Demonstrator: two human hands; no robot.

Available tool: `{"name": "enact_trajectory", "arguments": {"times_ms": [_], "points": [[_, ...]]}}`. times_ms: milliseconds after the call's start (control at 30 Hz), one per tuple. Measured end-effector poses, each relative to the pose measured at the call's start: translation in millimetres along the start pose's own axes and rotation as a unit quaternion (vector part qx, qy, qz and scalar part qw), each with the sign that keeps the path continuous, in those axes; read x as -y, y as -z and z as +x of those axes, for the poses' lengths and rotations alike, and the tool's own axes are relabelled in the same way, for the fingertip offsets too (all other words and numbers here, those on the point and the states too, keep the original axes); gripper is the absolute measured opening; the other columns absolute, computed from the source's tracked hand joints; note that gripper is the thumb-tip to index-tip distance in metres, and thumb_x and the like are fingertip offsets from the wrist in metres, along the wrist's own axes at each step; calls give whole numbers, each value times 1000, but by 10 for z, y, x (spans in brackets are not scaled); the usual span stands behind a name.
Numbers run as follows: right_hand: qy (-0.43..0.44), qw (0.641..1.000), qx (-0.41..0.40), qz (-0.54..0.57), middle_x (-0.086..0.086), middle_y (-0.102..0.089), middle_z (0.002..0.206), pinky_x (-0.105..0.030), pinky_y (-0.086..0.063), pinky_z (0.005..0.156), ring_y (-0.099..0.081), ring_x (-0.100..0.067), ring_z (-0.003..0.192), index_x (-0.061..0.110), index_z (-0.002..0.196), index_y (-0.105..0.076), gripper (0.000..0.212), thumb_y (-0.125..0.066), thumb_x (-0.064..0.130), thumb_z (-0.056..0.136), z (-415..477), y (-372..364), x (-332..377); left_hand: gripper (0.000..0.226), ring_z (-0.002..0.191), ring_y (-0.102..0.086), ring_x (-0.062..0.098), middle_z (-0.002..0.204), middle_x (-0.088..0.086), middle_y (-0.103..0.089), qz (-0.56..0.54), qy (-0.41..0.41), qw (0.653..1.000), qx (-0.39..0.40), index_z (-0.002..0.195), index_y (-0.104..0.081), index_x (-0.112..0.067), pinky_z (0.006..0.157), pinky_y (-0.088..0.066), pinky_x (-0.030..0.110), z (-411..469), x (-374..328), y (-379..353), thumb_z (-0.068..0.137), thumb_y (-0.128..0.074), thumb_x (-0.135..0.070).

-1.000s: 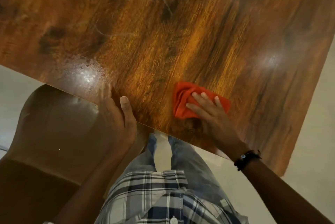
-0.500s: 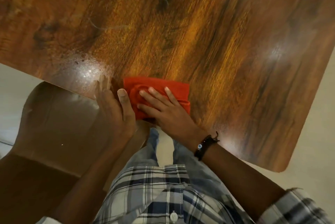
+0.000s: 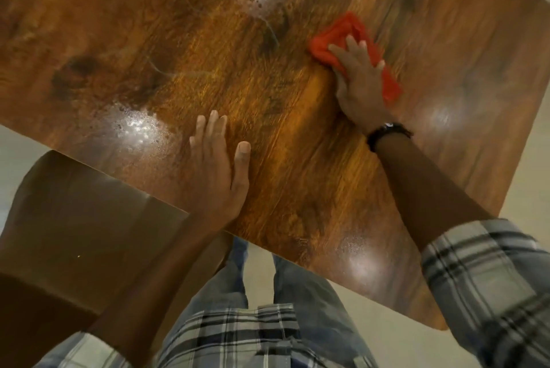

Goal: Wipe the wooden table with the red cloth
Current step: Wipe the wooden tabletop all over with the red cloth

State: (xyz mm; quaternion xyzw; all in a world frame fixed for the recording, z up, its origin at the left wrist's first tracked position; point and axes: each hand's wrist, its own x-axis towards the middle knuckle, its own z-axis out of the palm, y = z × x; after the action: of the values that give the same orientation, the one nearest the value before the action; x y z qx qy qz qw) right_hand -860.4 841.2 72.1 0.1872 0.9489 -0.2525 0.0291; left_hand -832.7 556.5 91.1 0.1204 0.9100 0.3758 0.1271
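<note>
The glossy wooden table (image 3: pixel 291 165) fills most of the head view, with wet, speckled patches near its far middle and by its near left edge. My right hand (image 3: pixel 361 85) lies flat on the bunched red cloth (image 3: pixel 342 37), pressing it onto the table's far right part. A dark bracelet sits on that wrist. My left hand (image 3: pixel 218 171) rests palm down, fingers spread, on the tabletop near the front edge, holding nothing.
A brown chair (image 3: pixel 74 233) stands at the lower left, its seat partly under the table's front edge. Pale floor (image 3: pixel 387 338) shows below and to the right of the table. My legs stand against the front edge.
My right hand has swept the red cloth from the near edge beside my left hand out to the far right. My left hand has slid further onto the tabletop.
</note>
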Motion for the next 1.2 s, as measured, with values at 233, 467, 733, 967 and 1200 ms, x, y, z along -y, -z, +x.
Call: {"name": "enact_trajectory", "arguments": {"times_ms": [233, 467, 733, 967, 1200], "points": [[227, 968, 96, -39, -3, -24, 160, -54, 2, 118, -13, -26, 150, 24, 145, -43, 57, -42, 0, 94, -204, -543, 887, 67, 152, -11, 21, 162, 7, -20, -23, -1, 1000, -16, 152, -25, -10, 120, -18, 54, 187, -138, -8, 101, -16, -52], [142, 980, 136, -21, 2, -24, 160, -52, -12, 121, -16, -21, 149, 29, 144, -43, 64, -45, -7, 92, -754, 256, -308, 63, 152, -3, 13, 161, 3, -22, -51, 0, 999, -9, 152, -25, -10, 121, -11, 54, 336, -159, -242, 101, -23, -48], [1, 1000, 16, -9, -5, -25, 160, -65, -6, 117, -16, -28, 149, 47, 140, -39, 51, -42, 16, 100, 885, 412, -557, 73, 152, 2, 16, 163, 6, -15, 32, -33, 998, 30, 155, -14, -9, 124, -1, 45, 701, -300, -446, 99, -17, -57], [172, 982, 72, -32, 1, -21, 162, -56, 1, 120, -9, -24, 151, 30, 147, -39, 58, -38, 1, 97, 696, -176, 460, 77, 151, -8, 21, 163, 8, -15, 63, -13, 998, -5, 155, -13, -11, 124, -6, 42, 882, -441, -465, 97, -11, -61], [159, 980, 91, -76, 13, -17, 160, -45, -12, 121, -12, -11, 149, 40, 147, -34, 65, -38, 1, 94, 66, 404, -630, 80, 152, -2, 23, 163, 12, -13, 48, -51, 996, -62, 154, -17, -5, 123, -4, 47, 1438, -613, -695, 97, -10, -62]]}}
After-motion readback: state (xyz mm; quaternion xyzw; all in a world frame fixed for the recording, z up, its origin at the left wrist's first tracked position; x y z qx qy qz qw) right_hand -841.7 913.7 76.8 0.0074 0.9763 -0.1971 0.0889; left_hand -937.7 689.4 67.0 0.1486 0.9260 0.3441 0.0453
